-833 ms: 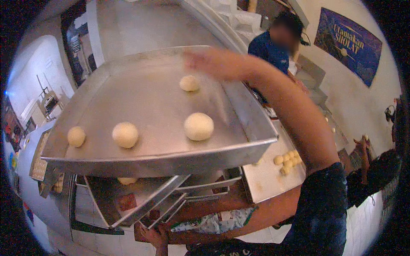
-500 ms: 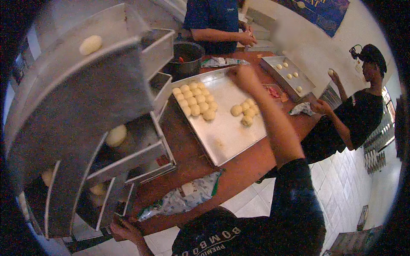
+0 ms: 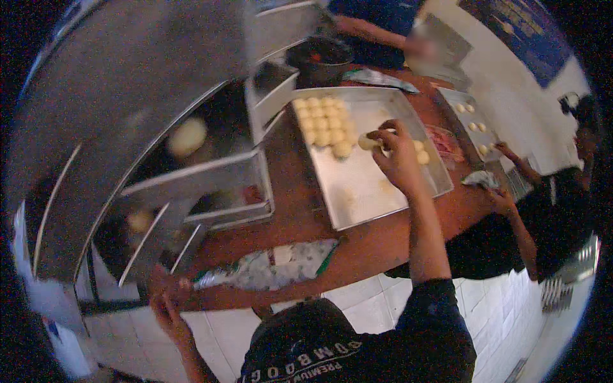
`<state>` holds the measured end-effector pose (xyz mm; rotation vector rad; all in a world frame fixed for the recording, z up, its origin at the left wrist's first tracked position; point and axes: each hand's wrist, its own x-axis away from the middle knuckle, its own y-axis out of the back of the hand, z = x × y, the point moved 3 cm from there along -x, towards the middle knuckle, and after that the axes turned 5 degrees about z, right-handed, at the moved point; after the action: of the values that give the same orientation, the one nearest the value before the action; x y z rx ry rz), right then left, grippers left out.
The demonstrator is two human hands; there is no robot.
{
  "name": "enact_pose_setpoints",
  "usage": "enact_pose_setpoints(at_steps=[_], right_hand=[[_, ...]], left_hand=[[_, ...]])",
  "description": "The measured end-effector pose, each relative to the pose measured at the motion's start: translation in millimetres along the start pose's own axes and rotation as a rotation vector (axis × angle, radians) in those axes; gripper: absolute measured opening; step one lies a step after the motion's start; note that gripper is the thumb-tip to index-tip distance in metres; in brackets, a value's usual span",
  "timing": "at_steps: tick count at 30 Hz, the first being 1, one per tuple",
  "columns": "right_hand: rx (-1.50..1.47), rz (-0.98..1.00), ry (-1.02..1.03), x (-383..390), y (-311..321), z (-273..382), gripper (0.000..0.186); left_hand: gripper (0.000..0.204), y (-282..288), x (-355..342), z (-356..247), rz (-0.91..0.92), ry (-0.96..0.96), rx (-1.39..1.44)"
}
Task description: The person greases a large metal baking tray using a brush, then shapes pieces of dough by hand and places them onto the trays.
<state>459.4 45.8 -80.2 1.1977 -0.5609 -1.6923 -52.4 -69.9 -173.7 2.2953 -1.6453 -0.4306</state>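
A shallow metal tray (image 3: 357, 198) lies on the brown tabletop. Close rows of pale round dough balls (image 3: 322, 124) fill its far left part. My right hand (image 3: 396, 153) is over the middle of the tray, its fingers and thumb curled around a dough ball (image 3: 367, 142). A few more dough balls (image 3: 421, 154) lie just right of that hand, partly hidden by it. My left hand (image 3: 167, 300) is low on the left, by the table edge and the stacked metal trays (image 3: 198, 175). Its fingers are smeared by motion, and whether they touch anything is unclear.
A clear-and-green plastic bag (image 3: 274, 265) lies along the near table edge. Behind are a dark pot (image 3: 319, 60), another plastic bag (image 3: 380, 80) and a person in blue. Right are a smaller tray (image 3: 472, 118), a pinkish filling (image 3: 444, 142) and a person in black.
My right hand has come from the tray's far edge to its middle and holds a dough ball. My left hand has moved slightly up and left in view. The whole view has shifted.
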Motion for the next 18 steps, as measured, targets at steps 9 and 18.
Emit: enact_pose_setpoints(at_steps=[9,18], right_hand=[[-0.883,0.997,0.289,107,-79,215,0.011],[-0.055,0.634,0.307,114,-177,257,0.055]], left_hand=[[0.035,-66,49,-96,0.686,-0.314,0.176],[0.028,35,41,24,0.071,0.314,0.426]])
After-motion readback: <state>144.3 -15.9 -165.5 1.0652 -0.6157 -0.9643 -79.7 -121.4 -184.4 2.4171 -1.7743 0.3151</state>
